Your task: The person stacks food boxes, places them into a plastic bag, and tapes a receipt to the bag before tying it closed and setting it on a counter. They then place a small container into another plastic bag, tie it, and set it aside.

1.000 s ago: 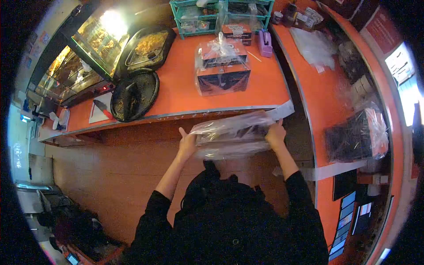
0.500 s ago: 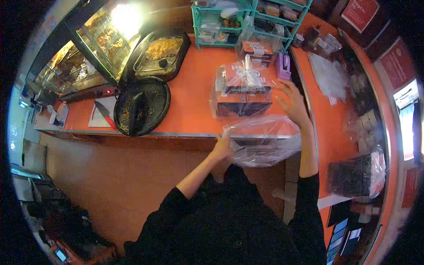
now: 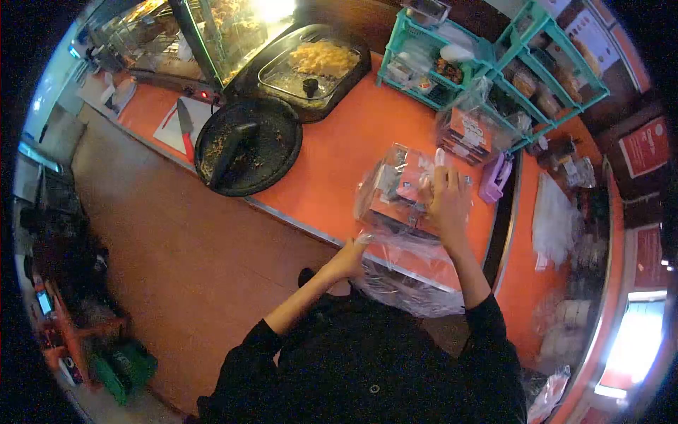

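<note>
My left hand (image 3: 345, 260) is closed on the edge of a large clear plastic bag (image 3: 417, 283), which hangs loose over the counter's front edge. My right hand (image 3: 449, 201) grips the knotted top of a smaller clear bag wrapped round an orange and black food box (image 3: 395, 194). The box sits at the counter's edge, tilted in this view, right behind the open bag's mouth. Farther back stands another bagged food box (image 3: 466, 134), with a purple tape dispenser (image 3: 496, 178) beside it.
A black round pan (image 3: 275, 159) and a red-handled knife (image 3: 186, 131) on a white board lie to the left. Behind them are a tray of yellow food (image 3: 321, 60) and a lit display case (image 3: 233, 35). Teal baskets (image 3: 417, 92) stand at the back right.
My right hand has come down onto the bagged box and closed on its knotted top. The view has turned, and the large bag hangs lower and flatter.
</note>
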Motion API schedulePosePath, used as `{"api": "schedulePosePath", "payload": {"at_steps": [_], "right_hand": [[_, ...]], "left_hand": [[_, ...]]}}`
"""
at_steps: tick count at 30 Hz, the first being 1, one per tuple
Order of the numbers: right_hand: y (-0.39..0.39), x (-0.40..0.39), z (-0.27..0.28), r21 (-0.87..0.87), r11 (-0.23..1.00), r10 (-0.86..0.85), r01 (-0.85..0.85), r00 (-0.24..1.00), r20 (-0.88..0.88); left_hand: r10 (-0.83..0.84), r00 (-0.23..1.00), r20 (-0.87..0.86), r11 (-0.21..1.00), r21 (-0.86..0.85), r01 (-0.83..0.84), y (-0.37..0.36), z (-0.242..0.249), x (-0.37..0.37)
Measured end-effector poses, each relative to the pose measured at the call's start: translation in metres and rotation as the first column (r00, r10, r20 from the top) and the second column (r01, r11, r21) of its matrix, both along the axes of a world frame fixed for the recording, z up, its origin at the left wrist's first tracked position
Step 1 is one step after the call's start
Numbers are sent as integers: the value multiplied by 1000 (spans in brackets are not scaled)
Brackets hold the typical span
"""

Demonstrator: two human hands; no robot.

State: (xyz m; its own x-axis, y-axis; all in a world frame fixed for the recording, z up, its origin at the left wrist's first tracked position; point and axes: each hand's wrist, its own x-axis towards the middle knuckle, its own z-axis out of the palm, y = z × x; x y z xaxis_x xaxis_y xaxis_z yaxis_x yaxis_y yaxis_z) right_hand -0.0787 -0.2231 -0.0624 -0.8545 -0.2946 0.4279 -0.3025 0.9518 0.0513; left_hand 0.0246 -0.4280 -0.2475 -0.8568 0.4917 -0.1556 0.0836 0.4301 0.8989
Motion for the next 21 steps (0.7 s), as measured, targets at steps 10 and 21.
{"api": "schedulePosePath", "payload": {"at_steps": [10, 21], "right_hand": [[41, -53, 15, -146, 975, 211, -166, 898, 387], [67, -68, 187, -436, 899, -15, 29, 999, 35]], "left_hand": [[-92, 995, -30, 989, -122, 88, -8, 5, 4], [-147, 983, -106, 961, 221, 167, -4, 57, -99]]}}
